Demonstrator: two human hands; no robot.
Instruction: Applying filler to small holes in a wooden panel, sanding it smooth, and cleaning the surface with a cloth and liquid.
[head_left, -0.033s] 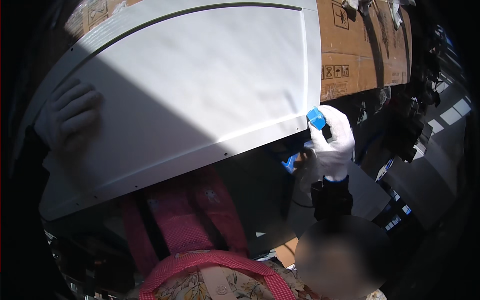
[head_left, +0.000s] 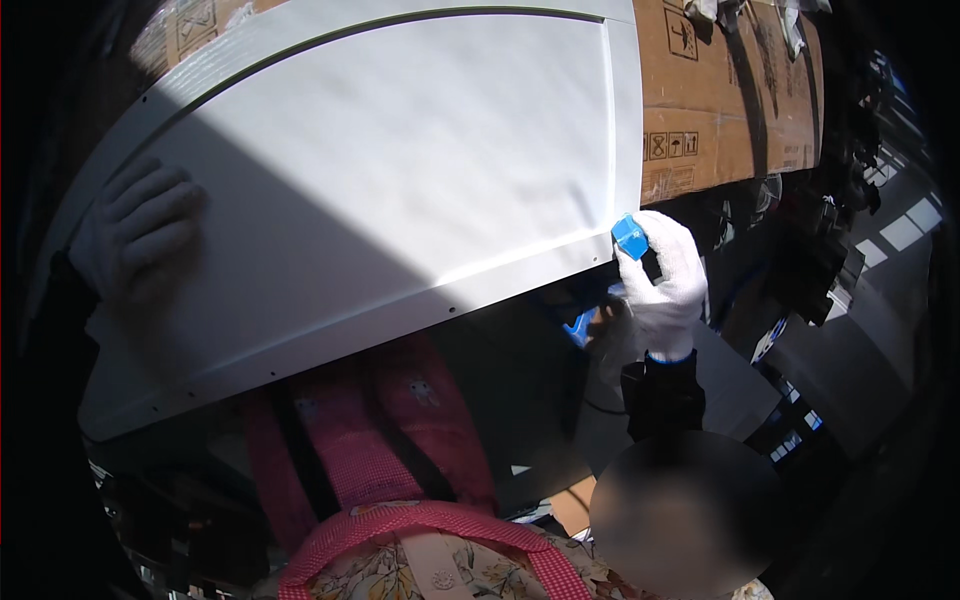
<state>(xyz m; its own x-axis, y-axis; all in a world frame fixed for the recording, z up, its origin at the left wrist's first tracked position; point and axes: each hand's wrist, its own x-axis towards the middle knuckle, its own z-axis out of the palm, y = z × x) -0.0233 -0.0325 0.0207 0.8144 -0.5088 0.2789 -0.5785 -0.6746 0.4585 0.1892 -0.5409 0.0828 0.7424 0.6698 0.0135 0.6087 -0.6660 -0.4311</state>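
Observation:
A large white panel (head_left: 420, 150) with a raised border lies tilted in front of me. In the right half, my right hand (head_left: 668, 270), in a white knit glove, pinches a small blue block-like piece (head_left: 630, 238) between thumb and fingers. The piece is against the panel's near right corner, and part of it is hidden by the fingers. At the panel's left end, in shadow, my left hand (head_left: 150, 225) is gloved too, with its fingers curled in over the white surface. Anything inside those fingers is hidden.
Brown cardboard boxes (head_left: 735, 100) lie beyond the panel on the right, with another box (head_left: 195, 25) at the far left. Small dark holes dot the panel's near edge. I wear a pink apron (head_left: 400, 440) below it. A blue plastic-looking part (head_left: 578, 328) sits near my right wrist.
My right hand and the blue piece have shifted very slightly left. The left hand and panel look unmoved.

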